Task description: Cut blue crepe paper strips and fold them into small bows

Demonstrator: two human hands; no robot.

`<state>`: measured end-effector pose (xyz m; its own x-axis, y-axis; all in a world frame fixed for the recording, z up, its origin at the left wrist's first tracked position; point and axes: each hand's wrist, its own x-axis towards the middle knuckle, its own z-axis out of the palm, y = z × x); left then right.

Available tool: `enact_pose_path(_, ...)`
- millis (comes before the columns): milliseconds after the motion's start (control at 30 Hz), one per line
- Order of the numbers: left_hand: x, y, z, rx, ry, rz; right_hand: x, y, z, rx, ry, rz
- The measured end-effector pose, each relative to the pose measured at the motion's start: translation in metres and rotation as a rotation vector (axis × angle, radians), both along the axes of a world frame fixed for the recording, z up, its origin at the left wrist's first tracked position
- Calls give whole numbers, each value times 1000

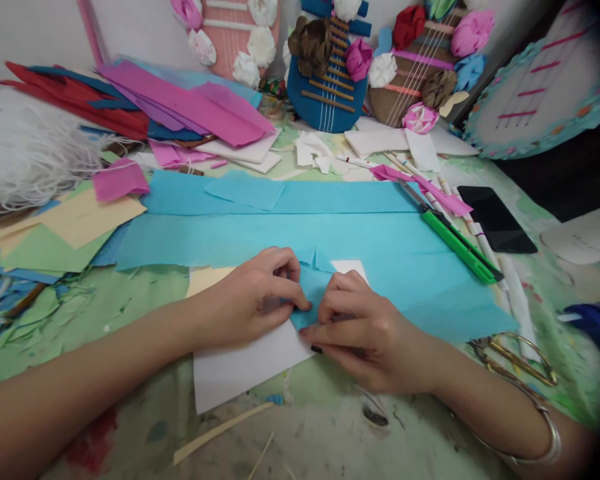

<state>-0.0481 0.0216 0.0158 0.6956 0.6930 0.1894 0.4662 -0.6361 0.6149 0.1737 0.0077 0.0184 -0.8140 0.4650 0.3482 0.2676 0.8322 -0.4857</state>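
Observation:
A small piece of light-blue crepe paper (311,281) lies between my two hands, one corner standing up in a crease. My left hand (265,293) is closed, its thumb and fingertips pinching the left side of this piece. From the other side, my right hand (367,327) curls its fingers and pinches the lower right edge. Under the hands is a white sheet of paper (245,377), partly covered. Just beyond, a long light-blue crepe paper strip (250,237) with a fold line stretches across the table.
A green utility knife (460,247) lies on the blue paper's right end, near a black phone (497,220). Gold-handled scissors (523,357) rest by my right wrist. White string (27,153) and coloured paper (195,100) pile up left. Decorated instrument-shaped crafts (325,87) stand behind.

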Motion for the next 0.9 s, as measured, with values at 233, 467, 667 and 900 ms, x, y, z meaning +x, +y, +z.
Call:
enact_pose_path(233,1,-1,2,-23,9,8,2,3,-4,104,-31,-57)
enact_pose_path(467,0,1,-1,-18,-6,0,2,2,-2,52,-135,11)
enact_pose_path(667,0,1,-2,-32,-13,7,1,0,0,28,-134,80)
enact_pose_path(900,-3,1,-5,-10,-37,-12,4,3,1,-8,77,-60)
